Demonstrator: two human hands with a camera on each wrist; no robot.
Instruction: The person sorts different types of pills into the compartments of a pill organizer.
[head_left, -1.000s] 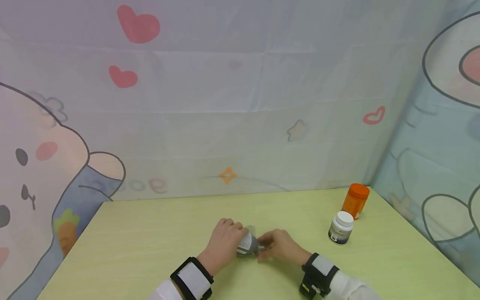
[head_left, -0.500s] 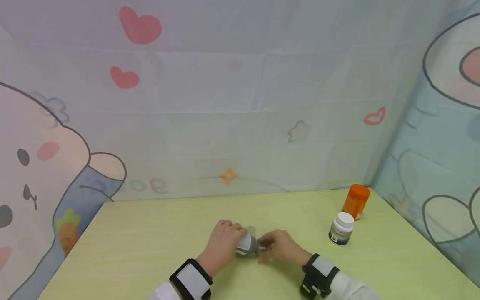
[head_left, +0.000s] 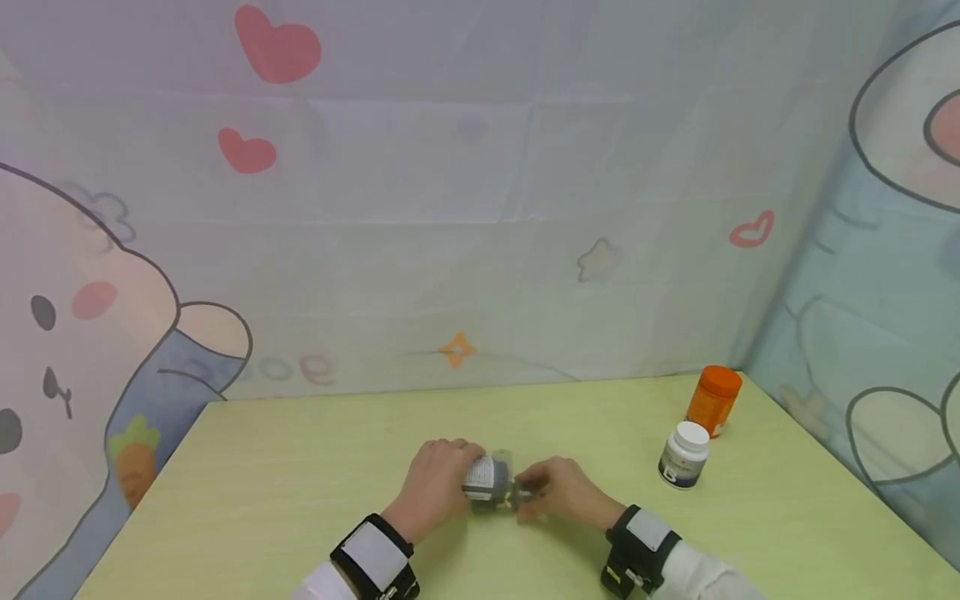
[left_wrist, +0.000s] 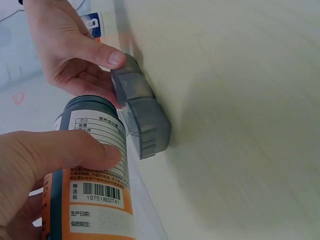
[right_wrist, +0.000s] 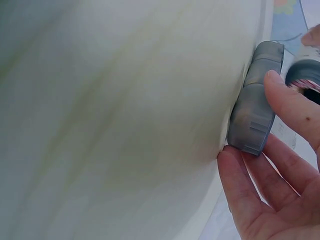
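Observation:
My left hand [head_left: 437, 482] grips a dark pill bottle [left_wrist: 97, 175] with a white and orange label, the thumb lying across the label. The bottle is tilted, its neck toward a grey translucent pill box [left_wrist: 145, 117] with several compartments. In the head view the bottle [head_left: 482, 477] appears just left of my right hand [head_left: 562, 490]. That hand holds the pill box [right_wrist: 252, 105] at the table surface, thumb on one side and fingers on the other. Bottle and box look very close together; whether they touch, I cannot tell. The inside of the box is hidden.
A white-capped bottle [head_left: 684, 456] stands at the right of the pale yellow table [head_left: 300, 475]. Just behind it is an orange bottle [head_left: 712, 402]. A printed cloth [head_left: 420, 208] hangs behind the table's far edge, and another covers the right side.
My left hand has shifted slightly left with the bottle, and the bottle has turned so more of its label shows. My right hand stays almost where it was.

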